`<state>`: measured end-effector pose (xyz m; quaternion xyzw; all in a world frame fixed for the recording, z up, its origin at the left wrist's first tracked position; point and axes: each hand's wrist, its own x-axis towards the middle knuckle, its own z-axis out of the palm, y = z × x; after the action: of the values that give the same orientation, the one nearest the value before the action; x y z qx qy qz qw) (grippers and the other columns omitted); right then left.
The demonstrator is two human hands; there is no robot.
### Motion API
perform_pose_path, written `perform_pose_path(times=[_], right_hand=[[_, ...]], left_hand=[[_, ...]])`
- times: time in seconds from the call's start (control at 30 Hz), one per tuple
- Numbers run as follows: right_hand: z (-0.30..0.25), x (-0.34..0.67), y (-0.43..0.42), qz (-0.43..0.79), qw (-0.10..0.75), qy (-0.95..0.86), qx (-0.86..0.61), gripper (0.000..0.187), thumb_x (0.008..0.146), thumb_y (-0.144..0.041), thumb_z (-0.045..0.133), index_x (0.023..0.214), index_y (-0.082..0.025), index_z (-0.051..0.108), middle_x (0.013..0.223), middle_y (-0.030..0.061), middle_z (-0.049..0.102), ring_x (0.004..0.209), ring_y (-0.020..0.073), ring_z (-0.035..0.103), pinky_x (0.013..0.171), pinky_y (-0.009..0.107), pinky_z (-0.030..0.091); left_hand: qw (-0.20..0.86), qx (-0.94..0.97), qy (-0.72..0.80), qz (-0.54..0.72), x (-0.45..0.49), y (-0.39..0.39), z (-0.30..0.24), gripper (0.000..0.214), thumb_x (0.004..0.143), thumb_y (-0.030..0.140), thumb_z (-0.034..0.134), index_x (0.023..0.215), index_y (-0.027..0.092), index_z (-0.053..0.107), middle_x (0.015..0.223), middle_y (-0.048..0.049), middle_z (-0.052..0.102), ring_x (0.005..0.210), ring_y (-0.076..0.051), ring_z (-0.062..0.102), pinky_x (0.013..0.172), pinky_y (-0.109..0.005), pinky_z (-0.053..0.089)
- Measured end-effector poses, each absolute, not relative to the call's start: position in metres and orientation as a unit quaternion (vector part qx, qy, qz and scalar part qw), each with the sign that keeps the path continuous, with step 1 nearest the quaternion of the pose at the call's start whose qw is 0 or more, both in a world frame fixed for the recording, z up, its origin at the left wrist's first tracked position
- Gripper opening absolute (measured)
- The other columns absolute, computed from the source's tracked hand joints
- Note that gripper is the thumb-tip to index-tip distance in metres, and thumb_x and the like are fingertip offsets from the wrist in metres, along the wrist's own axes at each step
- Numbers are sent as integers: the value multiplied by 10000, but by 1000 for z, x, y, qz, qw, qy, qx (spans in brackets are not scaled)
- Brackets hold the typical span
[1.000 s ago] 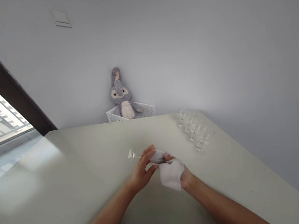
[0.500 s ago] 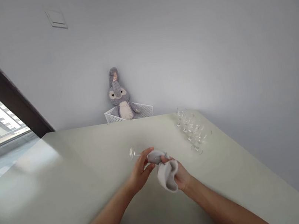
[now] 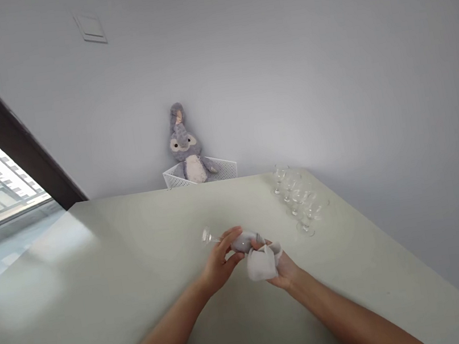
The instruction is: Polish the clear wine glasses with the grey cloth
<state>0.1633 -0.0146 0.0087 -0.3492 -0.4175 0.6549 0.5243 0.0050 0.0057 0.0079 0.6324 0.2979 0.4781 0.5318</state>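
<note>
A stemmed wine glass [image 3: 238,244] lies sideways in the air above the table, its foot toward the left and its bowl toward the right. My left hand [image 3: 222,262] is closed round the bowl near the stem. At the bowl's mouth my right hand [image 3: 284,267] grips a pale grey-white cloth [image 3: 262,265]. Part of the cloth seems to fill the bowl, and a loose fold hangs down in front of my right palm. The cloth hides some of the right fingers.
Several clear stemmed glasses [image 3: 298,199] stand close together at the table's right rear. The pale table [image 3: 138,254] meets a wall. Behind its far edge a grey plush toy [image 3: 194,166] sits in a white perforated basket [image 3: 224,168].
The loose part of the cloth has swung and folded over, its opening now turned to the right. Both hands and the glass sit slightly further right in view, which has itself shifted a little.
</note>
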Motion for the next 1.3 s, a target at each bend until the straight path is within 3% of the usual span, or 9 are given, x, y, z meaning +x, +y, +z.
perform_pose_path(times=[0.13,0.23,0.53,0.67,0.8,0.9,1.0,1.1,1.3], right_hand=[[-3,161,-22,496,460,-610,-413,263,684,-386,644,856,-188,637,735,29,628,658,169,547,596,271,416],[-11,162,-20,398,441,-678,-432,205,684,-374,645,798,-204,652,792,51,649,761,205,566,689,297,418],[1,154,-15,696,531,-324,-359,260,724,-384,612,873,-172,598,628,4,593,488,116,493,482,239,400],[-5,149,-28,496,501,-557,-438,304,724,-374,603,970,-195,616,845,51,653,749,209,572,662,313,441],[-16,156,-23,331,415,-713,-458,193,746,-348,568,865,-222,652,817,61,658,747,222,574,708,328,416],[-19,163,-9,387,438,-646,-490,185,737,-359,579,789,-195,646,710,31,634,662,189,558,631,295,421],[-15,169,2,532,494,-489,-483,255,695,-373,629,837,-160,632,673,9,613,589,147,530,569,264,415],[-7,170,3,645,503,-387,-425,311,635,-359,698,841,-138,624,631,-6,589,514,104,480,520,233,387],[8,186,4,628,448,-487,-410,342,660,-394,673,881,-136,635,684,15,613,574,130,520,559,252,404]], left_hand=[[588,555,337,482,8,11,-4,373,767,369,567,1100,202,578,791,-36,604,691,-145,545,652,-256,463],[625,527,353,454,8,13,-13,411,820,457,443,1086,178,583,735,-34,587,632,-139,536,577,-246,461],[603,547,288,504,6,8,-8,411,686,211,665,1089,204,589,1117,-96,553,979,-204,534,885,-306,403],[582,567,318,488,5,10,-11,348,768,336,568,1089,200,567,858,-53,608,762,-167,555,710,-276,465],[592,565,361,448,4,13,-18,390,812,477,437,1013,188,605,710,-55,617,602,-158,558,572,-265,461],[516,596,416,454,-3,15,-13,337,762,421,548,1027,224,614,593,-20,600,619,-177,584,647,-286,462],[418,625,411,515,-11,17,0,304,677,290,672,977,254,638,892,-64,649,1031,-234,528,962,-346,322],[406,645,367,533,-17,20,7,330,611,218,728,926,265,645,1051,-76,610,1237,-260,340,1073,-379,93],[332,730,389,453,-29,33,-5,198,678,325,679,863,262,647,604,-30,557,800,-219,564,961,-370,263]])
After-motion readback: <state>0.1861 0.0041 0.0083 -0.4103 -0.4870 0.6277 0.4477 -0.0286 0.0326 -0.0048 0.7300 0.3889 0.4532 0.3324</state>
